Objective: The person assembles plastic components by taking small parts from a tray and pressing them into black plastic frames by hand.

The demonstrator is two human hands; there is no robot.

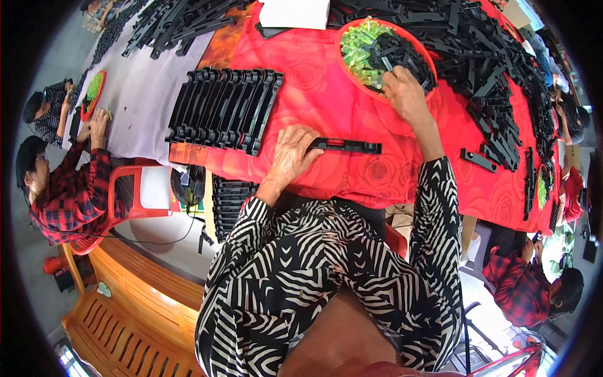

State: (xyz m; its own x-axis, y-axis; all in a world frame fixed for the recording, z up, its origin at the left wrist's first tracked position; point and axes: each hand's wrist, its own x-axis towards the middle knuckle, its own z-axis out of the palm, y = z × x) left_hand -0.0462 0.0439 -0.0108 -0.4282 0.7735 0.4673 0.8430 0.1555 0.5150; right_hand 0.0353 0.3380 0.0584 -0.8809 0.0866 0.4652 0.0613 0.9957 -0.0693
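Note:
My left hand (291, 154) rests on the red flowered tablecloth (326, 100) and holds the left end of a long black plastic strip (348, 146) lying flat in front of me. My right hand (405, 91) reaches into an orange round bowl (344, 32) at the far side, fingers curled among small translucent green pieces (361, 47) and small black parts (405, 53). Whether the fingers have a piece pinched is hidden.
A neat row of black strips (223, 110) lies to the left, and a big loose heap of black strips (496, 69) covers the right. A white box (294, 12) sits at the back. Other people in red plaid work at left (75, 195) and lower right (524, 286).

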